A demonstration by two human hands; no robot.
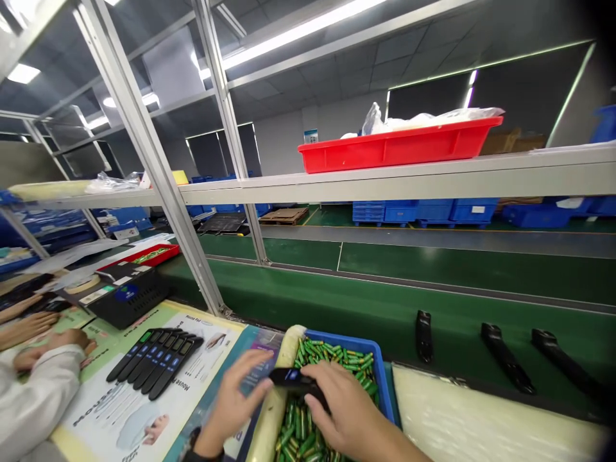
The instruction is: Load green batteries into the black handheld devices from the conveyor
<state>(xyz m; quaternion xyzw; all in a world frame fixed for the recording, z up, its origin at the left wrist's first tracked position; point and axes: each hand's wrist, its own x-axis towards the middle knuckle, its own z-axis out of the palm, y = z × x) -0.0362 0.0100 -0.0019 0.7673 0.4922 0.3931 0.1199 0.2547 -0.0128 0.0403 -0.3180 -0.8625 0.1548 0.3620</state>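
Above the blue bin [384,385], the right hand [344,404] pinches one end of a black device [290,378] between thumb and fingers; the left hand [235,399] has its thumb and forefinger parted at the other end, contact unclear. With just one sure grip, a slip could drop it among the loose green cells [304,427] or against the pale roll [270,410].

The table [247,341] carries a printed mat [113,417] bearing a row of black devices [158,359], a blue bin [384,385] and a pale padded sheet [471,410]. Beyond, three black units [424,339] lie apart on a green belt [346,301]; the shelf [385,186] holds a red tray [399,149].
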